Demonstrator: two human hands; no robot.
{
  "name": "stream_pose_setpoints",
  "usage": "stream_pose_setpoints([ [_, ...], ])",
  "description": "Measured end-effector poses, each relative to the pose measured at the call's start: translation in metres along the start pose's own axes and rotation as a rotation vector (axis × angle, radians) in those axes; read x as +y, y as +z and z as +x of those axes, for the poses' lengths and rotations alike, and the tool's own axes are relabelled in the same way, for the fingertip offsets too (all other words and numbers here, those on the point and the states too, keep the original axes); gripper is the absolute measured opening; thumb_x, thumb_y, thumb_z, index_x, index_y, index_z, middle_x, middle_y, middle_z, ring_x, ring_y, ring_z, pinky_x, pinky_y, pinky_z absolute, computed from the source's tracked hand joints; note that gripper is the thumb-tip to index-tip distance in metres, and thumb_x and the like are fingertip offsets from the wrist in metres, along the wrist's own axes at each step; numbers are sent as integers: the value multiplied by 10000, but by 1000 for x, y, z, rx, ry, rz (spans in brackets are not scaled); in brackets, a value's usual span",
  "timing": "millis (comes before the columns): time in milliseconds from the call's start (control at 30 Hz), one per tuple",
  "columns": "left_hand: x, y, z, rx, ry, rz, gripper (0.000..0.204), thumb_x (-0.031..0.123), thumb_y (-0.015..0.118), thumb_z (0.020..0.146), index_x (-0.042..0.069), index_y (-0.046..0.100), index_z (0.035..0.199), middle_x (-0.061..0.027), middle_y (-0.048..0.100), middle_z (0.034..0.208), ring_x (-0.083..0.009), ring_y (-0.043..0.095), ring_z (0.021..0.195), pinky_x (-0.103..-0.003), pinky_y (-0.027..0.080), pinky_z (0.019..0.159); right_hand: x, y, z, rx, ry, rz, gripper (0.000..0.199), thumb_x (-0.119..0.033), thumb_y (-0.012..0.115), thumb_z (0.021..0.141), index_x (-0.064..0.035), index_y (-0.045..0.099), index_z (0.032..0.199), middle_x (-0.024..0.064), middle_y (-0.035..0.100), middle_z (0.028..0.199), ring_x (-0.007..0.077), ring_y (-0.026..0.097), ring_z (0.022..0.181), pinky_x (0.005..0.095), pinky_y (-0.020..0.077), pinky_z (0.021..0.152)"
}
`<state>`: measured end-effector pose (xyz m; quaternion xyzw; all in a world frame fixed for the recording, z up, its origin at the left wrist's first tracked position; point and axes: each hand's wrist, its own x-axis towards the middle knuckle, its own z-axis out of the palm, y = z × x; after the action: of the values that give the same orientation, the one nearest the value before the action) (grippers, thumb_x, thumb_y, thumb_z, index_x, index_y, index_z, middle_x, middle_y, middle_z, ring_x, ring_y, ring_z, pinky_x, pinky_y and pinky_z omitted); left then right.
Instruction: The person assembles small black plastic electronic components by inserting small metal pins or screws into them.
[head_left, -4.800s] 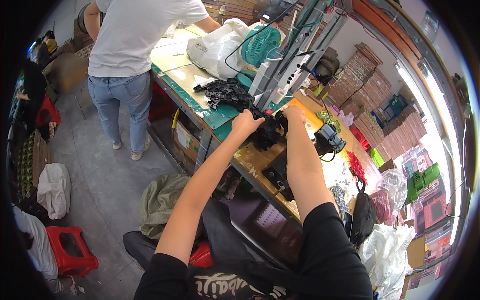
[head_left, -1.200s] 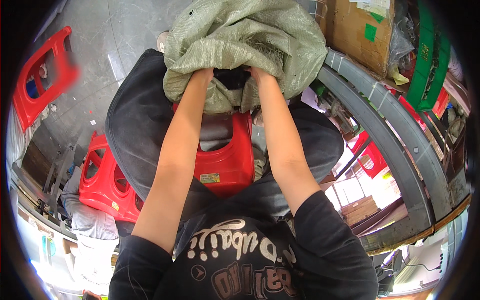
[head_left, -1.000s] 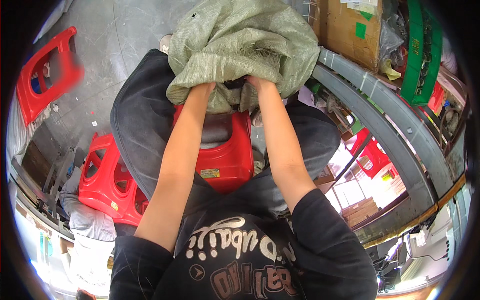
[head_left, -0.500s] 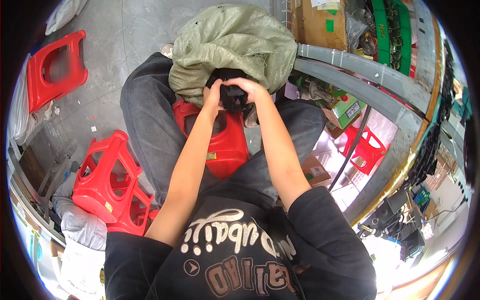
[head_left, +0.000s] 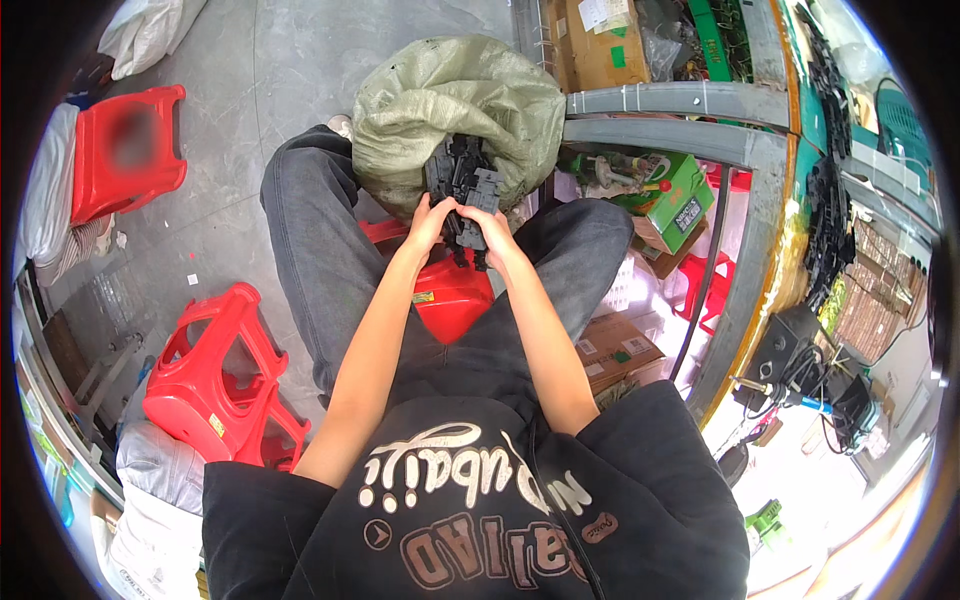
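Both my hands are closed around a cluster of black plastic parts (head_left: 466,180) at the mouth of a green woven sack (head_left: 440,95). My left hand (head_left: 431,222) grips the cluster's left side, with the thumb near the middle. On its right side is my right hand (head_left: 486,230), the thumbs almost meeting. Some black pieces hang below my fingers. The sack stands between my knees with its rim rolled outward. Beneath my hands is a red plastic stool (head_left: 455,300). What kind of parts these are, I cannot make out.
Left of my legs lie red plastic stools (head_left: 215,370), and another red stool (head_left: 130,150) is farther off. A grey metal rack (head_left: 680,100) runs along the right, holding a cardboard box (head_left: 600,60). Below it sit a green box (head_left: 672,205) and a brown carton (head_left: 615,350).
My hands have drawn the black parts slightly toward me, so more of them shows at the sack's mouth. The view has shifted, showing more of the right side.
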<state>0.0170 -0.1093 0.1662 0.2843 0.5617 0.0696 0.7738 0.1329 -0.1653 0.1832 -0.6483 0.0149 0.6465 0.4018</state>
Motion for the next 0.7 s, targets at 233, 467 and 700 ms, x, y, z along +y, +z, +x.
stream_pose_setpoints([
  [233,-3,14,-24,-99,16,-48,434,333,506,782,133,418,1157,-33,530,960,-161,520,854,-345,412,743,-4,-3,-43,101,-263,-41,310,-121,636,709,-15,555,989,56,610,914,156,580,816,266,446,751],
  [467,1,25,-48,-223,142,-48,577,306,523,777,95,329,1278,-40,515,1049,-156,494,941,-341,407,772,-10,-1,-86,182,-472,27,342,-41,662,699,-15,492,995,56,601,895,118,573,789,233,450,725],
  [700,110,47,-135,-106,428,-7,579,173,539,734,-45,360,1239,-46,531,940,-112,509,819,-243,424,705,-59,40,-134,369,-831,-34,687,-118,705,685,97,331,1220,132,569,999,144,555,870,259,445,769],
])
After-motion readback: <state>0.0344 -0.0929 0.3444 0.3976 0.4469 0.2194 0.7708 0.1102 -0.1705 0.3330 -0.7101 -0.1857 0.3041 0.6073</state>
